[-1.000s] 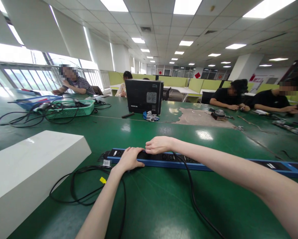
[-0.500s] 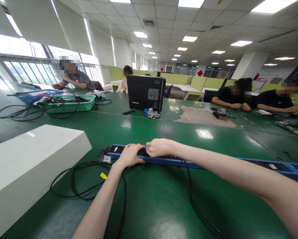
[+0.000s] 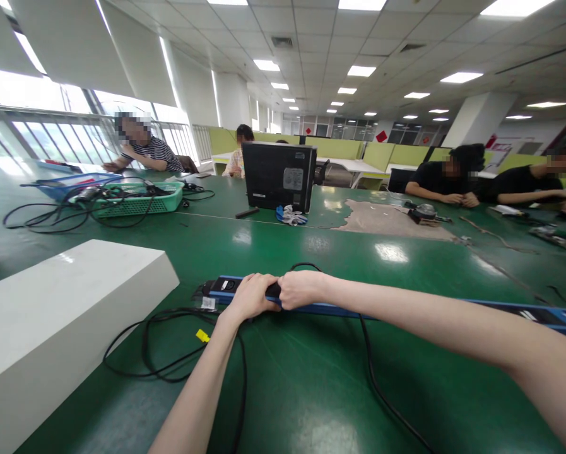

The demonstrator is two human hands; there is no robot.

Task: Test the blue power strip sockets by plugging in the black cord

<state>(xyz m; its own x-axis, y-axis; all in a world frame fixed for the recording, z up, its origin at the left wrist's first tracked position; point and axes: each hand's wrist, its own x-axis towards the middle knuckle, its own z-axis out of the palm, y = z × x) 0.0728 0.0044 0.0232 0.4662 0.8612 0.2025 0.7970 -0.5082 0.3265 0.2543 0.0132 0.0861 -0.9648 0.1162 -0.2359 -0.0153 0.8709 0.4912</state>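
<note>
A long power strip [image 3: 332,309], black with blue edges, lies across the table in front of me. My left hand [image 3: 254,295] is wrapped over its left part, thumb on the near side and fingers on top. Right beside it, my right hand [image 3: 304,290] is closed in a fist over the strip, touching the left fingertips. A black cable [image 3: 306,265] loops out behind the right fist, apparently held at its end; the end itself is hidden in the fingers. More cable [image 3: 372,372] runs from under my right forearm toward the near edge.
A coiled black cord with a yellow tag [image 3: 202,336] lies left of my left forearm. Beyond it stands a white box [image 3: 88,271]. Farther back are a green basket [image 3: 154,203] of cables, a black computer case [image 3: 277,176] and gloves [image 3: 291,215]. Several people sit around.
My right fist has shifted slightly toward me and turned over the strip. A loop of black cable now shows behind it. My left hand keeps its hold on the strip.
</note>
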